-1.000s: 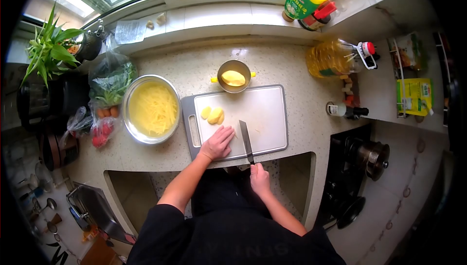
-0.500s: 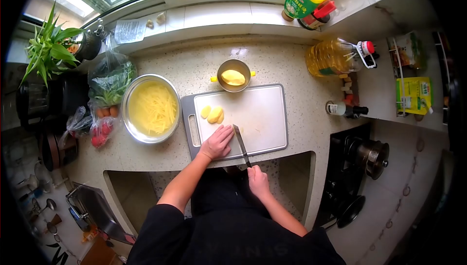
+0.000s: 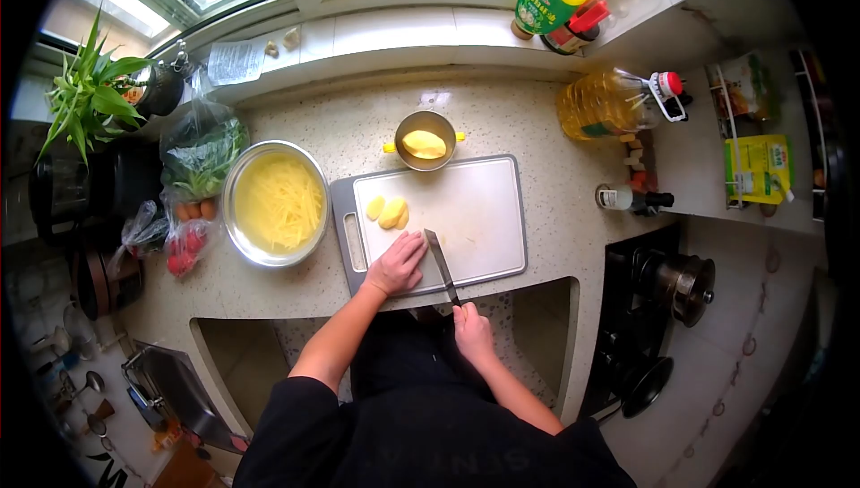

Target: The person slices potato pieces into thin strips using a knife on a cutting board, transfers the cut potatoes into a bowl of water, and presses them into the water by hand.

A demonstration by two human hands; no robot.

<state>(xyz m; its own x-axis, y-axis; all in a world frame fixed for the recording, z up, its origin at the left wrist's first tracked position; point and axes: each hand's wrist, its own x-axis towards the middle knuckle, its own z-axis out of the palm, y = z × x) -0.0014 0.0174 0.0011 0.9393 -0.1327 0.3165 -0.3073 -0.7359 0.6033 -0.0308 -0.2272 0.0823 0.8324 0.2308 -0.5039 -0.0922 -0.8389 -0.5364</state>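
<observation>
A knife [image 3: 441, 264] is held by its handle in my right hand [image 3: 471, 330], below the front edge of the white cutting board [image 3: 488, 210]. Its blade lies over the board, close beside the fingertips of my left hand [image 3: 397, 264]. The left fingers are pressed together and bent down on the board; whatever is under them is hidden. Pale yellow slices [image 3: 392, 212] rest just above that hand. Behind the board, a small metal pot [image 3: 435, 122] with yellow handles holds a peeled yellow piece [image 3: 424, 144]. Yellow shreds [image 3: 285, 201] fill much of a metal bowl [image 3: 235, 235] to the left.
Plastic bags with greens [image 3: 204, 152] and red items [image 3: 185, 251] lie left of the bowl. An oil bottle [image 3: 596, 107] and a dark-necked bottle [image 3: 627, 199] stand at the right, near the stove [image 3: 627, 309]. A potted plant [image 3: 98, 89] is at the far left.
The knife and my right hand have shifted left, bringing the blade up against the left fingertips. My left hand has stayed almost in place. The view has tilted slightly.
</observation>
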